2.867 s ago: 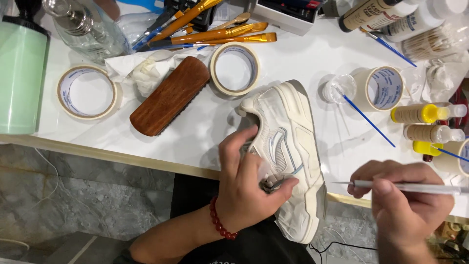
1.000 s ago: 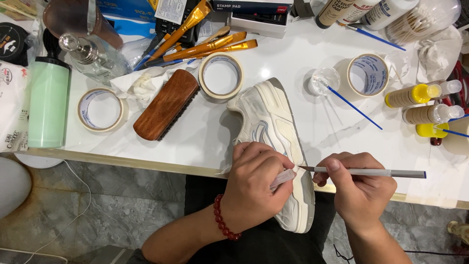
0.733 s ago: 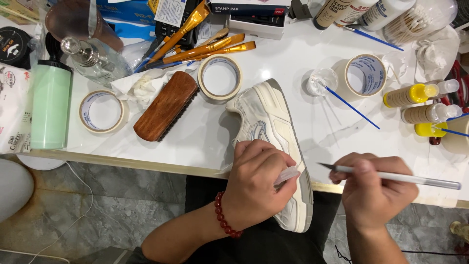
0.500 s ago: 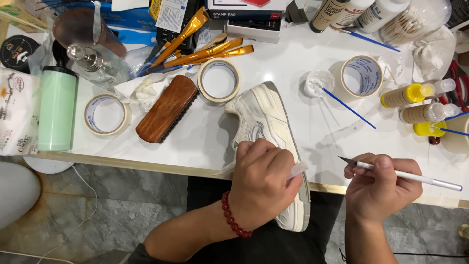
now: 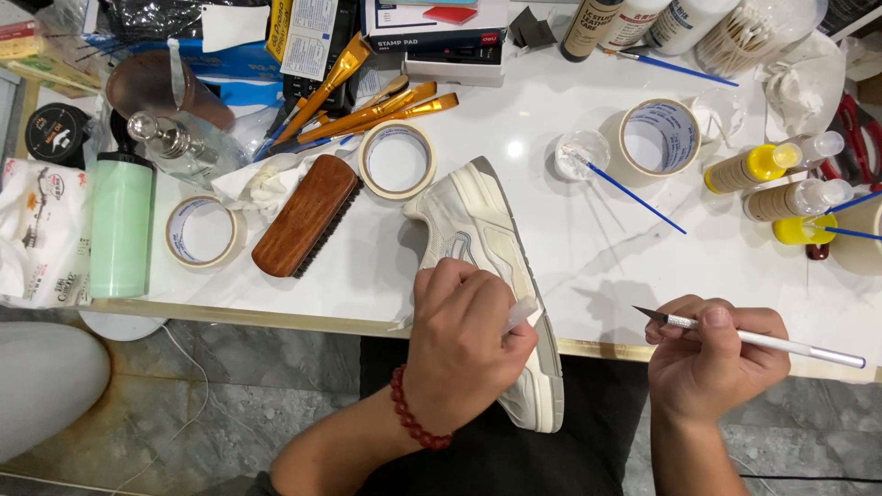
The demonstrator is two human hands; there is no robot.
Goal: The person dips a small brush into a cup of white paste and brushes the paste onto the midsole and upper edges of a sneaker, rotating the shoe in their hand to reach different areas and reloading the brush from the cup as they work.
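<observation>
A cream-white sneaker (image 5: 478, 230) lies on its side across the front edge of a white table (image 5: 588, 248), its toe hanging over my lap. My left hand (image 5: 464, 344), with a red bead bracelet at the wrist, presses on the shoe's middle and pinches a small strip of pale tape (image 5: 522, 314) against it. My right hand (image 5: 712, 363) hovers to the right of the shoe, apart from it, and grips a thin silver craft knife (image 5: 763, 338) whose blade points left toward the shoe.
A wooden brush (image 5: 303, 216) and three rolls of masking tape (image 5: 397, 161) (image 5: 204, 231) (image 5: 659, 138) lie on the table. Orange-handled brushes (image 5: 377, 110), a green bottle (image 5: 119, 237), yellow squeeze bottles (image 5: 753, 167), a blue stick (image 5: 634, 197) and boxes crowd the back.
My right hand has drawn the knife away from the shoe, out to the right. My left hand has stayed on the shoe, holding the tape strip. The view has shifted slightly.
</observation>
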